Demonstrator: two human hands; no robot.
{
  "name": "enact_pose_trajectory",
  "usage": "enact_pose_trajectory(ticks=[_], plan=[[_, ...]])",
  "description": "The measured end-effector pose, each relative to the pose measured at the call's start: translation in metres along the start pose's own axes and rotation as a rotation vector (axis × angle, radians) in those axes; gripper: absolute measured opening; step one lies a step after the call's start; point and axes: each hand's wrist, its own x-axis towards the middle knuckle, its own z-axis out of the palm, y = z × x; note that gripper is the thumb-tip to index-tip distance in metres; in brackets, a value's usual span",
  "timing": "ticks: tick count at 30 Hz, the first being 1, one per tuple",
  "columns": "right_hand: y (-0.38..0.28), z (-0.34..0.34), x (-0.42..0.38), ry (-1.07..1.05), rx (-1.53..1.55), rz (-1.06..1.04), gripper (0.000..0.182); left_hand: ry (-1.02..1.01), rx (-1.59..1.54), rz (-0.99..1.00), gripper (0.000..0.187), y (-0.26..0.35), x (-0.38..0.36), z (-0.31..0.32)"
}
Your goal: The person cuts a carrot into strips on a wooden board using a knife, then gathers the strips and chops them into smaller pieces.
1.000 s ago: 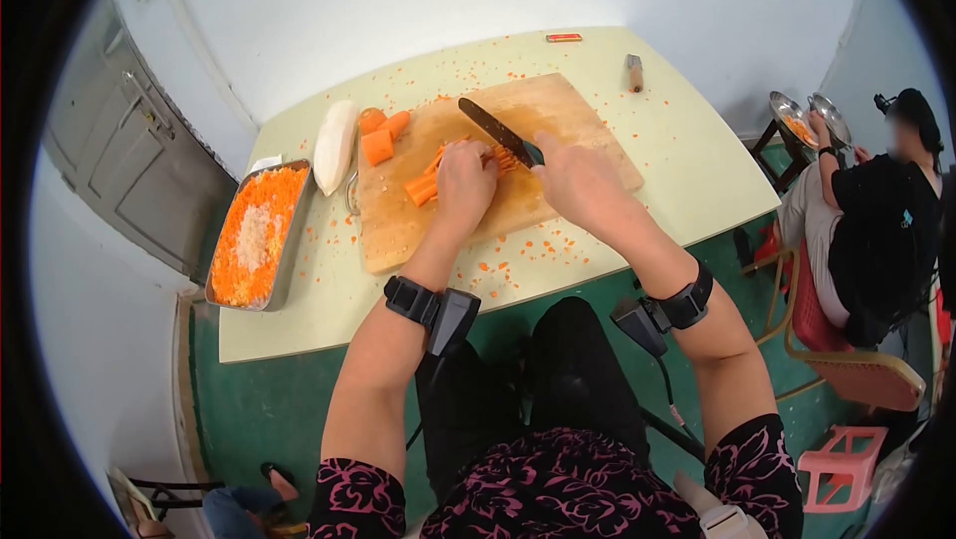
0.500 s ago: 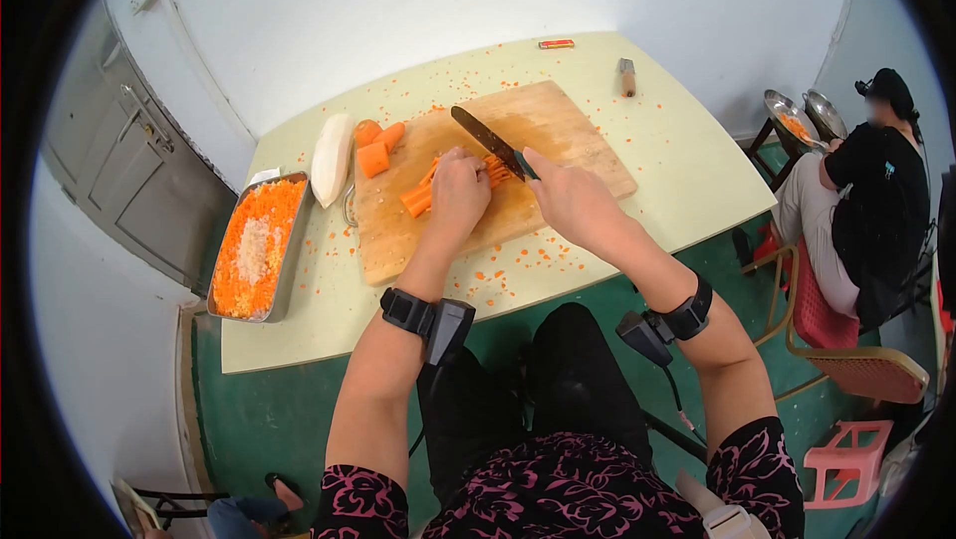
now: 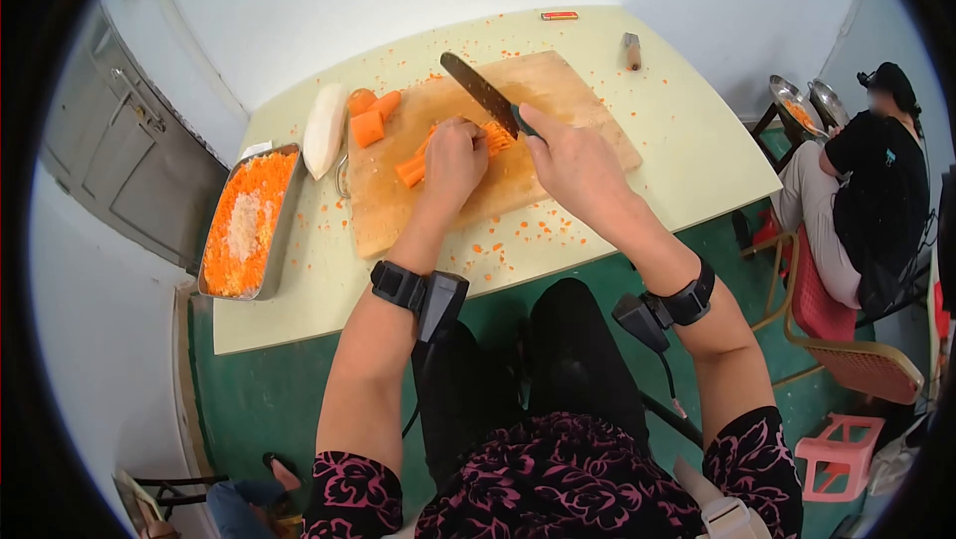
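My right hand [image 3: 583, 163] is wrapped round the dark handle of a knife [image 3: 480, 87], its broad blade slanting up to the left above the wooden cutting board [image 3: 398, 215]. Close to the blade's heel lie thin carrot strips [image 3: 500, 137]. My left hand [image 3: 456, 159] presses down on the carrot strips with curled fingers, and longer ends [image 3: 410, 172] stick out at its left side. Thick carrot chunks [image 3: 367, 128] rest at the board's upper left corner. Beside the board, on the table, is a peeled white radish [image 3: 325, 131].
A metal tray [image 3: 286, 225] of chopped carrot with a pale heap stands at the table's left edge. A wooden-handled tool [image 3: 632, 51] and a small red packet [image 3: 560, 15] lie at the back. Carrot bits are scattered about. Another person [image 3: 876, 181] sits at right, near metal bowls.
The knife has risen slightly from the carrot strips, its tip farther up over the board. My left hand stays on the strips. The whole view has shifted a little.
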Motion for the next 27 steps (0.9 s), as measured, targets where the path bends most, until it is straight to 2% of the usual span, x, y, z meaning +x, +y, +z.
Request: enact_pose_trajectory(ticks=[4, 16, 27], plan=[[-0.005, -0.004, 0.000, -0.086, -0.034, 0.064, 0.034, -0.019, -0.010, -0.001, 0.005, 0.002, 0.002, -0.003], [-0.013, -0.006, 0.001, 0.021, 0.013, 0.073, 0.034, -0.039, 0.088, 0.038, 0.007, 0.002, 0.002, -0.002], [-0.005, 0.004, 0.000, -0.045, -0.039, 0.071, 0.034, -0.065, 0.082, 0.039, 0.005, 0.003, 0.004, -0.003]])
